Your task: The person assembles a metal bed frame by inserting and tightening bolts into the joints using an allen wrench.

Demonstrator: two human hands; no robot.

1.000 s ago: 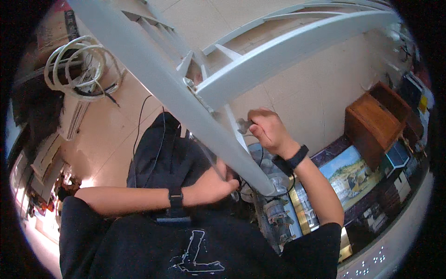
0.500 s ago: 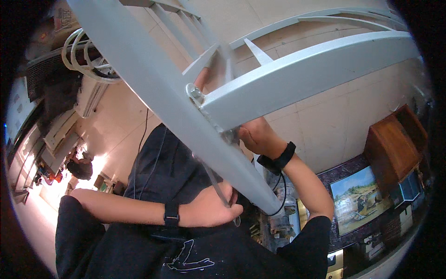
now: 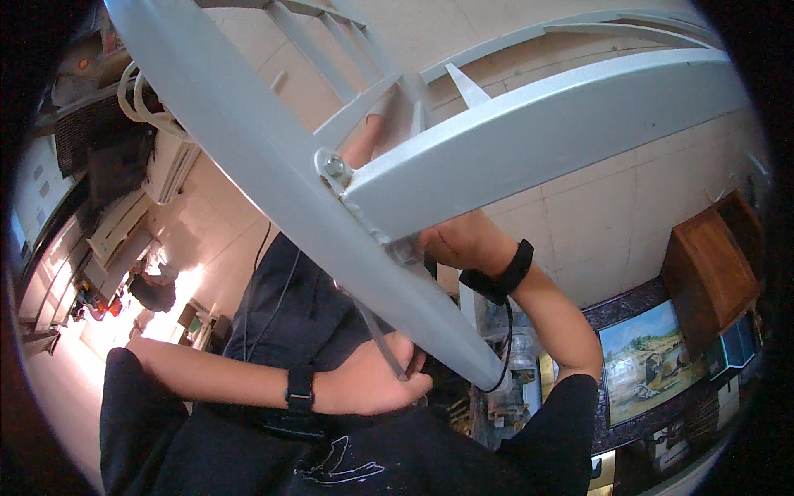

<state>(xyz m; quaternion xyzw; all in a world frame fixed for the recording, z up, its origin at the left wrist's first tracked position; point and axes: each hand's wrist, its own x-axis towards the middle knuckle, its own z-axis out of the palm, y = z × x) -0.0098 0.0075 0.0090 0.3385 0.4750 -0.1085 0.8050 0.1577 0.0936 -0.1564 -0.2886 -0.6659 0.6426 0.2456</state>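
A thick light-grey metal post [image 3: 273, 190] slants across the view, joined to a wide crossbar [image 3: 538, 140] by a bracket with a hex bolt [image 3: 334, 167]. Below the post, my left hand [image 3: 372, 380] is closed round a slim flat metal tool [image 3: 379, 339]; its far end reaches the post's underside, where its tip is hidden. My right hand [image 3: 467, 240] is behind and under the joint, fingers curled at a shiny greyish piece [image 3: 404, 250] by the post. The crossbar partly covers those fingers, so I cannot make out what they grip.
Further grey bars [image 3: 318, 50] and a curved rail [image 3: 529, 41] extend beyond the joint. A bare limb [image 3: 361, 142] shows behind the bracket. White looped tubing [image 3: 136, 99] is at the upper left. To the right are a wooden cabinet [image 3: 707, 273] and a framed picture [image 3: 649, 360].
The view has shifted a little, and the post and crossbar sit slightly further left in it. Both hands keep nearly the same places, the left still with the metal tool.
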